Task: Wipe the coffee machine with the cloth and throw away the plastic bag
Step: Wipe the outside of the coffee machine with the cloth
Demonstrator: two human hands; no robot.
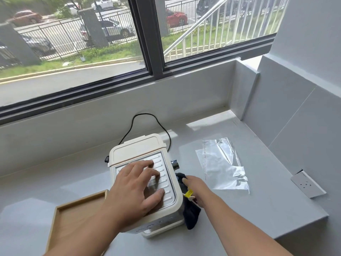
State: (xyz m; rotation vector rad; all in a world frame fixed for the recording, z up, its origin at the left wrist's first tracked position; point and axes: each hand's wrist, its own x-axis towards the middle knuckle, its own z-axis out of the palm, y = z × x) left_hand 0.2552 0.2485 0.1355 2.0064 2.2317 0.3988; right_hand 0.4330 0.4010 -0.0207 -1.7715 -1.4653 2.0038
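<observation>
A cream coffee machine [136, 152] stands on the grey counter, seen from above, with a ribbed metal top plate. My left hand [136, 187] lies flat on that plate, fingers spread, holding nothing. My right hand [195, 187] presses a dark cloth [191, 213] with a yellow tag against the machine's right side. A clear plastic bag [221, 165] lies flat on the counter to the right of the machine, apart from both hands.
A wooden tray [60, 217] sits at the machine's front left. A black power cord [145, 115] loops behind the machine. A wall socket [307, 183] is on the right wall. The counter edge [302, 228] drops off at the front right.
</observation>
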